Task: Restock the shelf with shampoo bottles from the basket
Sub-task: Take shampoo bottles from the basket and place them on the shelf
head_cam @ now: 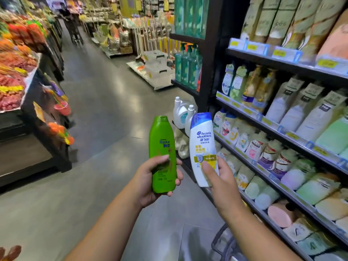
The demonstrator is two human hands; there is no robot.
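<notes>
one corner of the wire basket (214, 240) shows lowest, under the right forearm. further up, the left hand (150, 178) grips a green shampoo bottle (162, 146) round its lower half, and the right hand (221, 178) grips a white shampoo bottle (201, 146) likewise. both stand upright, near but apart, just beside the shelf (271, 123). behind them stand two white jugs (181, 114).

My left hand (150, 178) covers lower label of green bottle (162, 140); my right hand (221, 178) covers part of label on white bottle (201, 146). Basket (218, 240), lower right of frame, cut by edge. Price tags (279, 53) too blurred to read.
</notes>
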